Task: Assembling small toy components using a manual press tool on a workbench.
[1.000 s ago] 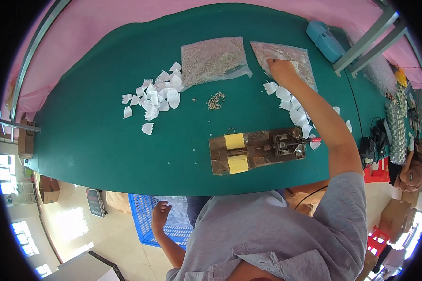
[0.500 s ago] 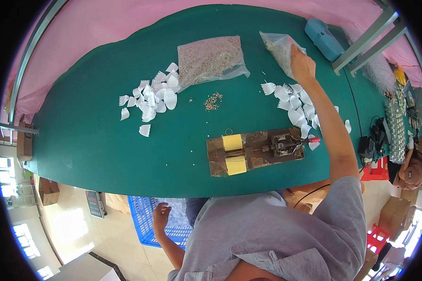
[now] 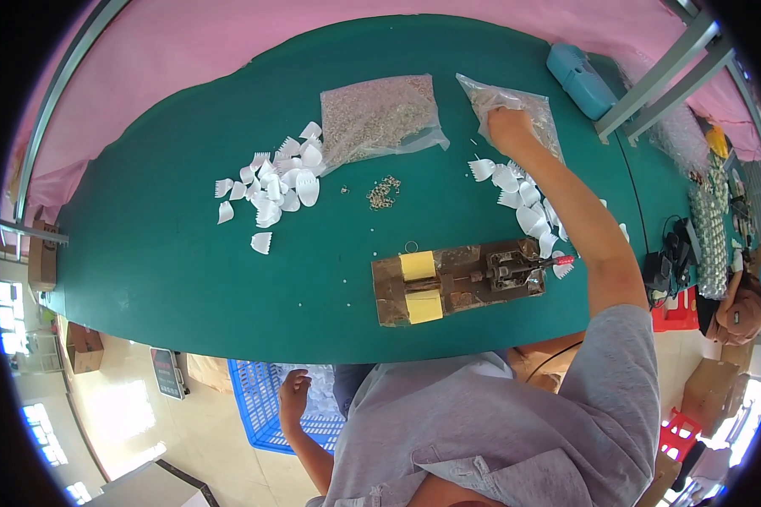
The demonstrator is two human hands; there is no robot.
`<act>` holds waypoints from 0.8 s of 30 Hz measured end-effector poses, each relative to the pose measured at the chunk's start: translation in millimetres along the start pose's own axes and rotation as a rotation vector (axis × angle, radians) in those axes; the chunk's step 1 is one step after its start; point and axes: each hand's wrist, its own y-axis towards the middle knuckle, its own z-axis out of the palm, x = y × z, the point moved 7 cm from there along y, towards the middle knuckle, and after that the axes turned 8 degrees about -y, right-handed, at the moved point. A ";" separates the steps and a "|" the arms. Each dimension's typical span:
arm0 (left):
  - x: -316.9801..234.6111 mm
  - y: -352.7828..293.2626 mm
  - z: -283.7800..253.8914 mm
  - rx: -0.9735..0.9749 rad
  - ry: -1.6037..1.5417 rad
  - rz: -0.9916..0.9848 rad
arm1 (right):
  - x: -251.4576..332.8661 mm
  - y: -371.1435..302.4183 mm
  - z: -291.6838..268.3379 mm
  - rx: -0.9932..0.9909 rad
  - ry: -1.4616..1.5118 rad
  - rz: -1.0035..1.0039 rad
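Note:
My right hand (image 3: 511,128) is at the clear plastic bag (image 3: 539,108) of small pieces at the far right of the table. Its fingers bend down at the bag's near left side and are hidden. Whether they reach inside or press on the film, I cannot tell. Low at the left, my left hand (image 3: 294,395) hangs beside the table edge, over the blue basket (image 3: 247,397). Its fingers are loosely bent and apart, with nothing visible in them. White comb-edged plastic pieces (image 3: 528,196) lie under my right forearm.
A wooden-based clamp fixture (image 3: 461,283) with yellow pads stands near the front edge. Small metal rings (image 3: 384,193) lie mid-table, below a larger filled bag (image 3: 379,114). More white pieces (image 3: 271,182) are scattered left. A blue-green case (image 3: 582,80) stands by the metal posts.
My right hand has moved left and nearer from the bag's upper right side to its near left side. The bag has settled flatter and spread right. My left hand has barely moved.

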 end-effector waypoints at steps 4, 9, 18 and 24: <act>10.5 -11.6 1.4 -0.023 -0.012 -0.028 | 9.4 -2.4 -10.3 0.009 -0.002 0.040; 17.3 -16.9 7.9 -0.024 -0.032 -0.012 | 3.7 -15.2 -25.5 -0.110 -0.042 -0.023; -5.5 -1.7 11.7 -0.020 -0.005 0.049 | -14.0 -23.6 -66.1 -0.241 0.346 0.035; -72.7 -27.9 13.3 0.341 -0.189 -0.098 | 29.0 -72.1 -77.4 0.331 1.053 0.022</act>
